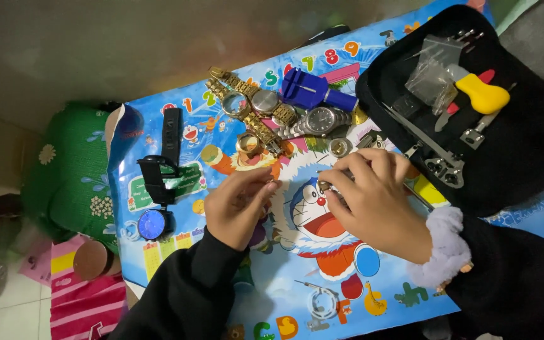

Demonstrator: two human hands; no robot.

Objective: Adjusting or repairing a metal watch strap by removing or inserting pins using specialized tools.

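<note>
Landmark: cartoon play mat (297,277), blue, on a low table.

Nearest, bottom edge of mat: silver watch band piece (320,305).

Mid-mat: left hand (237,208) curled, fingertips pinched; what it grips I can't tell. Right hand (373,198) fingers bent down, pinching a small silvery metal part (327,186); hands nearly touch.

Mat's left side: black-strap watch, blue dial (155,223).

Far edge: gold watches (247,107), silver watch (319,119), blue tool (313,91).

Far right corner: open black tool case (524,151), yellow-handled tool (485,94) inside.
</note>
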